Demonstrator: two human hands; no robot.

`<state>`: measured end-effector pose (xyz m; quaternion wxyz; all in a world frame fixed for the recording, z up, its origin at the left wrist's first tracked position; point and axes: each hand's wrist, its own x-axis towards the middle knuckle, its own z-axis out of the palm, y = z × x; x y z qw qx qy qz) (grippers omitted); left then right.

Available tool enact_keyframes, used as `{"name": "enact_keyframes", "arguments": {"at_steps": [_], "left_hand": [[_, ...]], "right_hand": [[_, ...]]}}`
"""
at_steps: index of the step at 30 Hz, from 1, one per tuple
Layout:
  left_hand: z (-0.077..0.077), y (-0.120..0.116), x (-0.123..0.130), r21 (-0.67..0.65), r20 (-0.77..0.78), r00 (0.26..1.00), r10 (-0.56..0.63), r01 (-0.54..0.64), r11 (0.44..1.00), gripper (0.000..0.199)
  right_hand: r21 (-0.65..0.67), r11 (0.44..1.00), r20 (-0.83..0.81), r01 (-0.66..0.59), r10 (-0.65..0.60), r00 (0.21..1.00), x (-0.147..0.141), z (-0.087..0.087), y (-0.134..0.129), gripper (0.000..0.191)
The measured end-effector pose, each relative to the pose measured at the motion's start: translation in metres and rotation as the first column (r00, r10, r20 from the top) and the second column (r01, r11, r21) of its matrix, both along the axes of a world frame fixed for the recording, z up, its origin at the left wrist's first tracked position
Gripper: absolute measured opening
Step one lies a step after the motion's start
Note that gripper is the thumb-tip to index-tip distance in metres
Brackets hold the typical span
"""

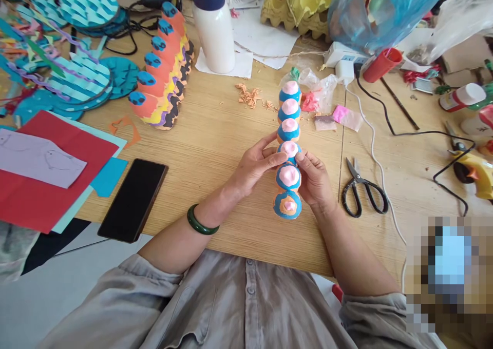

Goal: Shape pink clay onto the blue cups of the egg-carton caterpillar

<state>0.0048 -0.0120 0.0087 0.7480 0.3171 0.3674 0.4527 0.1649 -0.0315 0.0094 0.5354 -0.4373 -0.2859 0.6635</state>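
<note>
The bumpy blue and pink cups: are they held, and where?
Yes: the left hand and right hand hold the egg-carton strip from both sides, near its lower end.

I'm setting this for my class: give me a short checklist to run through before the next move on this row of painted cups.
1. Row of painted egg-carton cups lies straight: ok.
2. Left hand and right hand both on the row: ok, one on each side.
3. Joins between cups sound: cannot tell, the fingers hide the nearest ones.
4. Black-handled scissors close by: ok, right of the right hand.
5. Work surface free of scraps: not ok, paper shavings lie left of the row.
6. Smartphone apart from the row: ok.
</note>
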Motion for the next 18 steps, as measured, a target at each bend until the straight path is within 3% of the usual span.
{"name": "enact_keyframes", "arguments": {"at_steps": [3, 7, 12, 15, 18], "left_hand": [[0.000, 0.000, 0.001, 0.013, -0.019, 0.999, 0.026, -0.026, 1.000, 0.079], [-0.002, 0.002, -0.001, 0.020, -0.010, 0.999, 0.054, -0.054, 0.998, 0.065], [-0.004, 0.009, -0.012, 0.165, -0.071, 0.993, -0.096, 0.107, 0.981, 0.072], [-0.005, 0.011, -0.016, 0.247, -0.180, 0.982, -0.055, 0.099, 0.964, 0.066], [-0.004, 0.011, -0.016, 0.269, -0.188, 0.981, -0.050, 0.100, 0.958, 0.057]], "right_hand": [[0.036, 0.999, 0.022, 0.018, -0.019, 1.000, -0.001, 0.000, 0.000, 0.042], [0.126, 0.991, 0.068, 0.035, -0.044, 0.997, -0.001, -0.004, -0.002, 0.035], [0.280, 0.960, 0.217, 0.010, -0.074, 0.973, -0.001, -0.007, -0.004, 0.025], [0.324, 0.946, 0.288, -0.009, -0.089, 0.953, -0.001, -0.006, -0.004, 0.025], [0.361, 0.933, 0.330, -0.016, -0.112, 0.937, -0.001, -0.005, -0.005, 0.026]]}}
